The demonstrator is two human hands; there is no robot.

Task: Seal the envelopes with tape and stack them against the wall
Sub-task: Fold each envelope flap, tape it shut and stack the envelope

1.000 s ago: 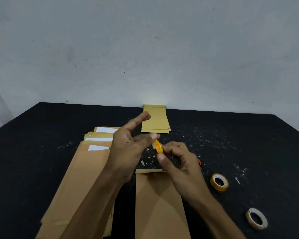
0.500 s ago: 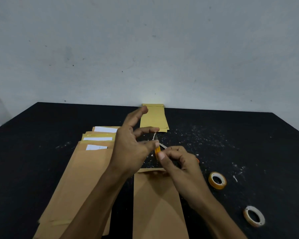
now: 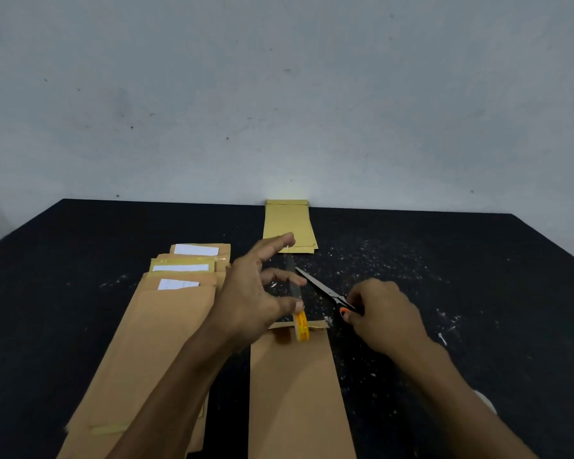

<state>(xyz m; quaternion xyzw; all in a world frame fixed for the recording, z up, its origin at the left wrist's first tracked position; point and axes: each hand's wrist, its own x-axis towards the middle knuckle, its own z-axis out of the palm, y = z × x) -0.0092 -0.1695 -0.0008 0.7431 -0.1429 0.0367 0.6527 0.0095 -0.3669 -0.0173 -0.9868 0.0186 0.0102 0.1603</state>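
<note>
Mid-seal at the black table [image 3: 80,246]: our left hand [image 3: 256,293] holds a yellow tape roll [image 3: 301,326] by the thumb over the open flap of the brown envelope [image 3: 295,392] lying at the near edge, a clear strip of tape [image 3: 292,279] drawn upward from the roll, the index and other fingers spread. Our right hand [image 3: 383,313] grips the orange handles of the scissors [image 3: 325,289], blades parted a little and pointing at the strip.

We judge the step to be cutting a length of tape; the next move calls for the blades to close across the taut strip just above the roll, then for the piece to be pressed over the flap.

Sealed envelopes [image 3: 289,226] lie stacked at the far edge, touching the wall [image 3: 279,94]. The unsealed pile [image 3: 166,319] sits left of centre, white slips showing.

The strip's upper end is hard to make out against the dark table. Our right forearm hides most of a roll at the near right, and the scissor loops are covered by our fingers.
</note>
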